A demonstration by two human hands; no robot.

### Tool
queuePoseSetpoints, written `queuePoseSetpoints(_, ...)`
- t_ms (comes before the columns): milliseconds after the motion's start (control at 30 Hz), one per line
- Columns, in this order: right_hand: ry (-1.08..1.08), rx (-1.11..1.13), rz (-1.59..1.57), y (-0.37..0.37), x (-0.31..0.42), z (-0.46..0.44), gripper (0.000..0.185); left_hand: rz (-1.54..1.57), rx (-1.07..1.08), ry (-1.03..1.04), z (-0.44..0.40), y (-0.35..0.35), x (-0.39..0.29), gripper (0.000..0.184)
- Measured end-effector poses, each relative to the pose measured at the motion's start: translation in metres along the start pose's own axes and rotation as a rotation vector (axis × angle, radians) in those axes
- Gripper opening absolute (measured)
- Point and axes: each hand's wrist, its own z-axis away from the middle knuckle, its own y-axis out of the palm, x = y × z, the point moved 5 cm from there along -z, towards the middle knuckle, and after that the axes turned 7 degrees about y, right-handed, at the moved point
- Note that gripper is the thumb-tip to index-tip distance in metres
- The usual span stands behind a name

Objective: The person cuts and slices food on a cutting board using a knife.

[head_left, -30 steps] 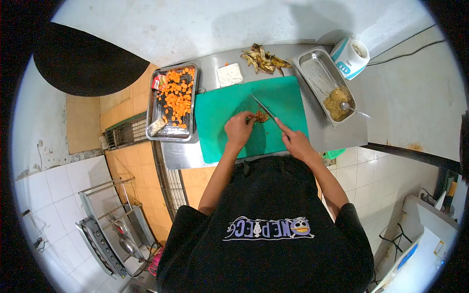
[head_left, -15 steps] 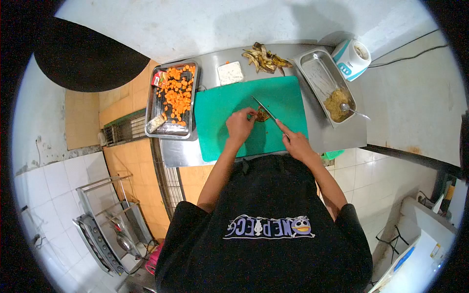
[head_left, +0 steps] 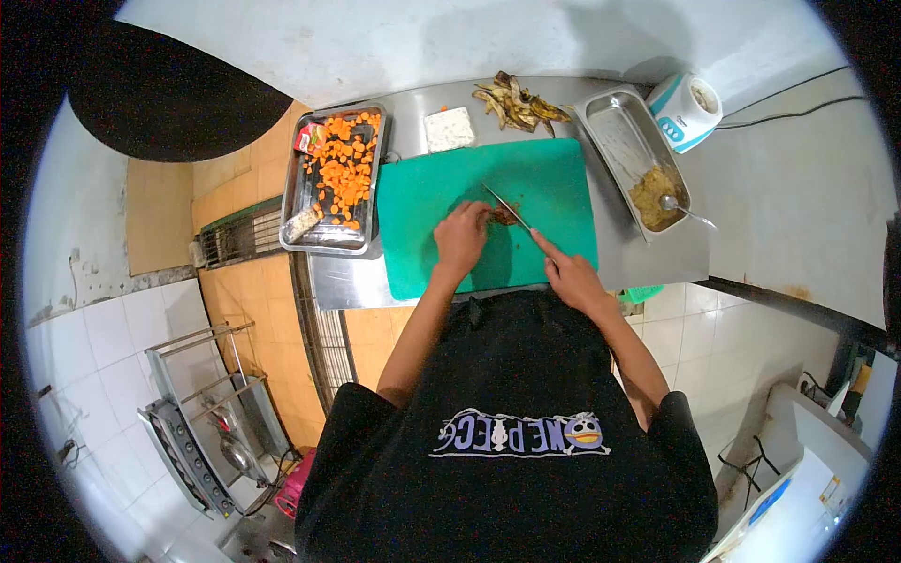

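I see little change: my right hand [head_left: 571, 275] stays clamped on the knife [head_left: 507, 207] over brown food [head_left: 502, 217], on the green board [head_left: 404, 220]; cutting seems ongoing. My left hand [head_left: 461, 235], left of it: grip unclear.

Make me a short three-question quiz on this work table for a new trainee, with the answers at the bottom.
1. Which hand holds the knife at the cutting board?
2. True or false: the spoon stands in the metal pan to the right of the cutting board.
3. Fill in the missing word: the cut carrots lie in the ____ to the left of the cutting board.

Key:
1. The right hand.
2. True.
3. Tray.
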Motion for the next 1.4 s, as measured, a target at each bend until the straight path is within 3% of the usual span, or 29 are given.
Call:
queuePoseSetpoints(400, -0.013, -0.002, -0.040, -0.006, 0.011, 0.004, 0.063, 0.065, 0.009, 0.010, 0.012, -0.009, 0.010, 0.014)
queuePoseSetpoints(800, 0.019, -0.013, -0.124, -0.009, 0.013, 0.003, 0.062, -0.120, 0.086, 0.021, 0.009, -0.006, 0.003, 0.014)
queuePoseSetpoints(867, 0.020, -0.032, -0.120, -0.010, 0.013, 0.002, 0.062, -0.065, -0.025, 0.099, 0.006, -0.002, 0.005, 0.013)
queuePoseSetpoints(1000, -0.071, -0.112, -0.138, 0.005, 0.005, -0.006, 0.062, -0.086, 0.004, 0.065, 0.004, 0.002, 0.000, 0.015)
queuePoseSetpoints(1400, -0.123, -0.003, -0.135, 0.030, 0.012, -0.022, 0.062, -0.032, -0.072, 0.004, 0.007, -0.001, 0.005, 0.012)
